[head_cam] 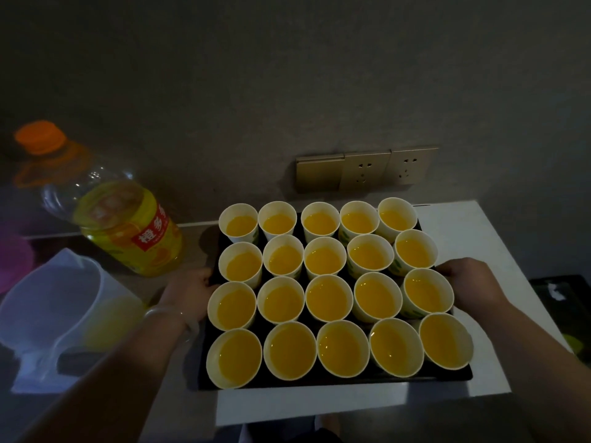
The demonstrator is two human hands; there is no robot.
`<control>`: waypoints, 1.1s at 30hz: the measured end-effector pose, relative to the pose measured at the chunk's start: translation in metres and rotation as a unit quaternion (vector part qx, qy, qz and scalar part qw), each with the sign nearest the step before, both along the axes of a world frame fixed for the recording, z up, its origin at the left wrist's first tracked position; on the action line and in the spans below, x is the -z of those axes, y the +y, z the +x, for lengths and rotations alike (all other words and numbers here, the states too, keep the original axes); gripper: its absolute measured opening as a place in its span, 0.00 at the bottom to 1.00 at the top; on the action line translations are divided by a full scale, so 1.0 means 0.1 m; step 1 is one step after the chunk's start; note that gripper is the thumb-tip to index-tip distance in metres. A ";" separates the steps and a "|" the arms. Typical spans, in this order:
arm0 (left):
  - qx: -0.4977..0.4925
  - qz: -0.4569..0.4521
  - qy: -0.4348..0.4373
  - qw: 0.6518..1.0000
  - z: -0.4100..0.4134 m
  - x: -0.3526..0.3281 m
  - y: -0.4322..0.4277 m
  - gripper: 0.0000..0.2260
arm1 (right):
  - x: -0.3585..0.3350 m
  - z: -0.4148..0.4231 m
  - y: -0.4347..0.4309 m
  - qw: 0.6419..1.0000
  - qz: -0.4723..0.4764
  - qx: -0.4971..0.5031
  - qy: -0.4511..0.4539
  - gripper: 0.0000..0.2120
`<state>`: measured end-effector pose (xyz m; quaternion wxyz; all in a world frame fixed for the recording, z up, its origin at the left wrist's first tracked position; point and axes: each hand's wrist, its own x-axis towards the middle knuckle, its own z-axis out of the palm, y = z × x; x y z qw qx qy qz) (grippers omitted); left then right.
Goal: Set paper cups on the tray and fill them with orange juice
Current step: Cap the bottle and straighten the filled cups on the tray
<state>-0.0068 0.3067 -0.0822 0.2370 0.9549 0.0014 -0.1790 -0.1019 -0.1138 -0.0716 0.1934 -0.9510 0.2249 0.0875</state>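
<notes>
left grip [188, 294], right grip [470, 282]: clasp tray [447, 377] edges | cups [329, 302] full | bottle [128, 225], jug [54, 308] left of tray

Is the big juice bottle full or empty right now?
Partly full. The juice bottle left of the tray holds yellow juice in its lower part; the upper part, below the orange cap, looks clear.

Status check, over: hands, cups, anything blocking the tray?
Left hand and right hand grip the black tray's side edges. All twenty paper cups on it, filled with orange juice. Juice bottle and plastic pitcher stand left, clear of tray.
</notes>
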 end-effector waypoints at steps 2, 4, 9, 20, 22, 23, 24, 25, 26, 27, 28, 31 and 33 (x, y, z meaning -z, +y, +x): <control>0.006 0.004 0.002 1.000 -0.01 -0.03 -0.05 0.08 | -0.01 -0.01 -0.05 1.000 0.005 0.006 -0.005 0.08; 0.010 -0.003 -0.001 1.000 -0.01 -0.03 -0.10 0.08 | -0.03 -0.03 -0.09 1.000 0.013 0.014 -0.009 0.08; 0.009 -0.020 -0.004 1.000 -0.05 -0.02 -0.26 0.06 | -0.01 -0.08 -0.25 1.000 0.000 0.014 -0.010 0.08; -0.012 -0.046 -0.017 0.999 -0.11 -0.02 -0.51 0.07 | 0.04 -0.06 -0.46 1.000 0.005 0.017 -0.004 0.10; -0.007 -0.040 -0.017 0.999 -0.10 -0.02 -0.54 0.07 | 0.05 -0.04 -0.47 1.000 0.005 0.014 -0.004 0.11; -0.007 -0.039 -0.019 0.999 -0.10 -0.02 -0.54 0.06 | 0.05 -0.03 -0.48 1.000 0.007 0.013 -0.005 0.11; -0.010 -0.040 -0.020 0.999 -0.10 -0.01 -0.55 0.06 | 0.05 -0.01 -0.48 1.000 0.011 0.013 -0.008 0.11; -0.014 -0.041 -0.019 0.999 -0.10 -0.02 -0.55 0.06 | 0.05 0.00 -0.48 1.000 0.015 0.013 -0.010 0.11; -0.019 -0.042 -0.017 0.999 -0.09 -0.02 -0.55 0.06 | 0.05 0.01 -0.48 1.000 0.015 0.010 -0.008 0.11; -0.023 -0.043 -0.015 0.999 -0.09 -0.02 -0.55 0.07 | 0.05 0.03 -0.48 1.000 0.010 0.005 -0.002 0.11; -0.027 -0.047 -0.013 0.998 -0.09 -0.01 -0.54 0.07 | 0.06 0.04 -0.47 1.000 0.003 0.000 0.004 0.12; -0.035 -0.056 -0.011 0.998 -0.07 -0.01 -0.53 0.07 | 0.07 0.08 -0.47 1.000 -0.005 -0.003 0.010 0.12; -0.032 -0.050 -0.007 0.998 -0.07 0.00 -0.53 0.07 | 0.08 0.09 -0.47 1.000 -0.003 -0.005 0.008 0.11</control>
